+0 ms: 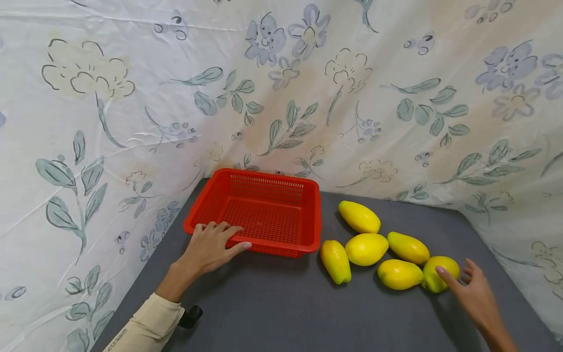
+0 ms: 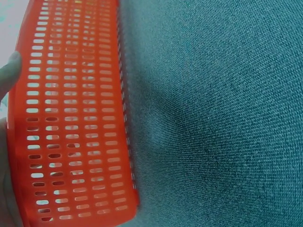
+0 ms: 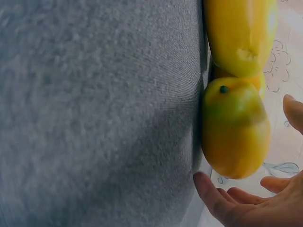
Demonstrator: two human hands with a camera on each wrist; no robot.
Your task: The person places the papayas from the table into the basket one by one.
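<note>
My left hand (image 1: 214,249) rests on the front rim of a red perforated plastic basket (image 1: 310,247), its fingers over the edge and thumb lying along it. In the left wrist view, the thumb (image 2: 10,73) shows at the rim of the slotted basket wall (image 2: 71,109); the other fingers are hidden. My right hand (image 1: 477,296) hovers beside the rightmost papaya-like fruit (image 1: 435,281), yellow with a green end. In the right wrist view, the spread fingers (image 3: 213,196) curve loosely around that fruit (image 3: 236,127), with a gap between them, holding nothing.
More yellow papaya-like fruits lie right of the basket: one at the back (image 1: 358,216), one reddish-tipped beside the basket (image 1: 335,261), and several between. All sit on a dark grey tabletop (image 1: 281,303). Floral-patterned cloth (image 1: 290,98) hangs behind and along both sides.
</note>
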